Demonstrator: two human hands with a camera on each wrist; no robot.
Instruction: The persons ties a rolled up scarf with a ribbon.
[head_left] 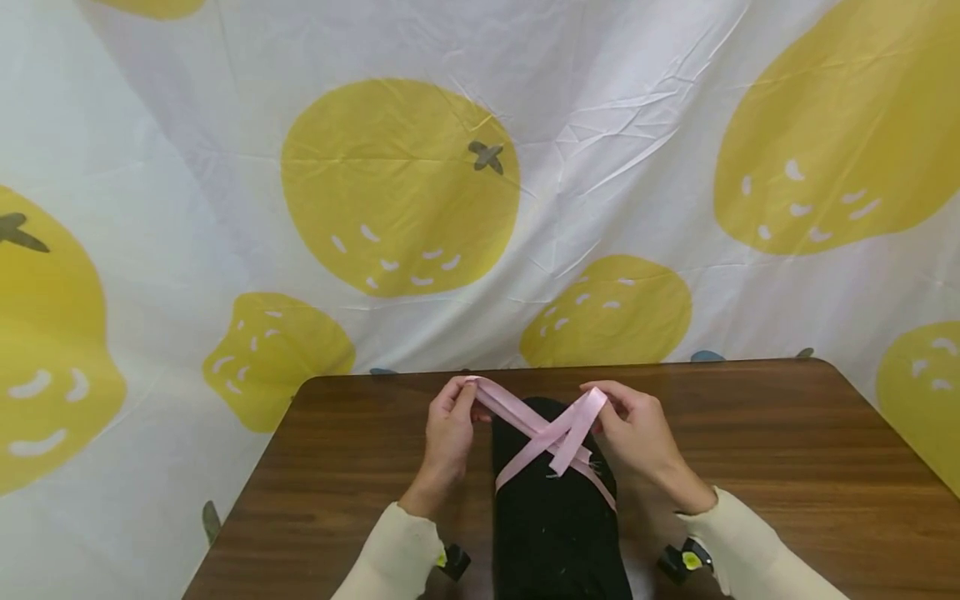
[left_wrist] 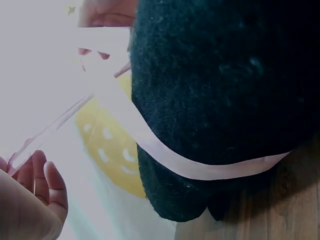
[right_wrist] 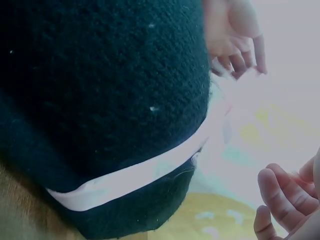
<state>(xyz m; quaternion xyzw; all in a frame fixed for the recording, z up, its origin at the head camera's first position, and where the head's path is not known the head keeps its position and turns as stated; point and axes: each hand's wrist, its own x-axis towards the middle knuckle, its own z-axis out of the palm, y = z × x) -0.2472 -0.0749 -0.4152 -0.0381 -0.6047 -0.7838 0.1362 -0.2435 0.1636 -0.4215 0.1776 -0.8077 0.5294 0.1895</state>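
Working a pink ribbon (head_left: 553, 432) is the activity noted, with both hands engaged and neither released. The left hand (head_left: 448, 427) pinches one ribbon strand between thumb and fingers, left of centre; the right hand (head_left: 642, 428) pinches a folded loop on the right. The ribbon passes around a fuzzy black object (head_left: 557, 533), which extends from the near side toward the far part of the table (head_left: 352, 475) — its identity cannot be determined. Over the object's far portion the two strands cross, and cut, frayed ends lie just right of the crossing.

Step in hand, in this inspector's judgement: shaping and crossing loops for a bow. The left strand appears doubled, though this is not certain. The next move seems to call for one loop to go under the other and be drawn through — both folds held firmly, with even tension.
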